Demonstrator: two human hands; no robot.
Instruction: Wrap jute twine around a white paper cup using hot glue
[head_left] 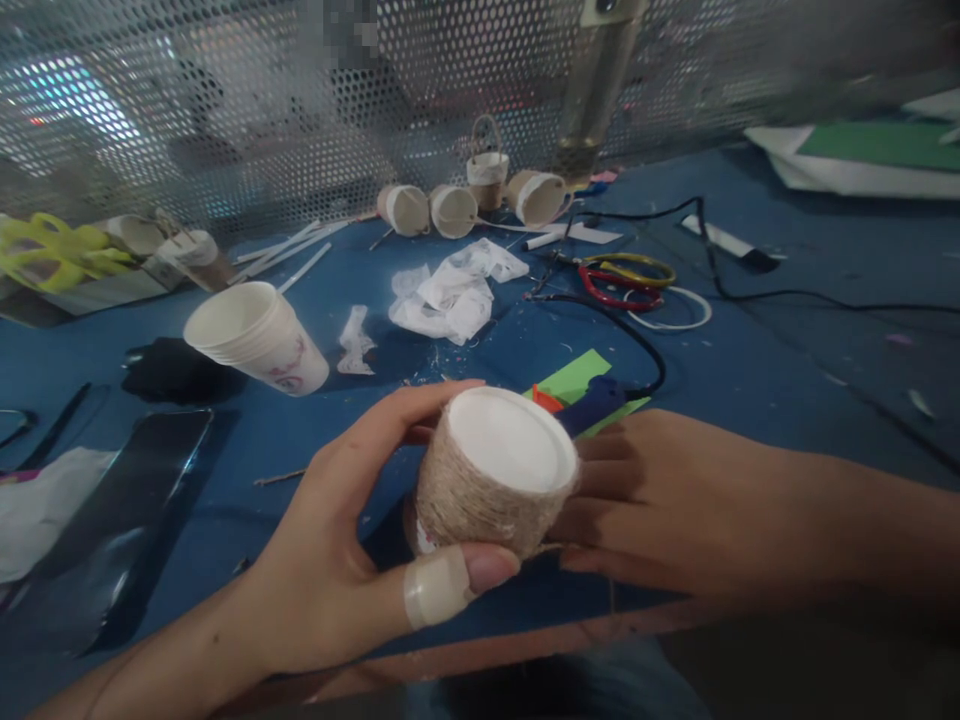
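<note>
My left hand (341, 560) grips a small paper cup wrapped in tan twine (491, 480), held bottom-up with its white base facing me. The thumb, which has a plaster on it, presses the near side and the fingers curl over the far side. My right hand (660, 500) lies against the cup's right side, fingers together and pressed to the twine near a loose strand at the lower edge. Behind the cup a blue-handled tool (596, 402) lies on green paper (574, 377).
On the blue table (750, 370) are a stack of white paper cups (255, 338) lying tilted, crumpled white paper (450, 290), a phone (142, 470), coloured rings (626, 280), black cables, yellow scissors (52, 250) and several twine-wrapped cups (465, 205) by the perforated metal screen.
</note>
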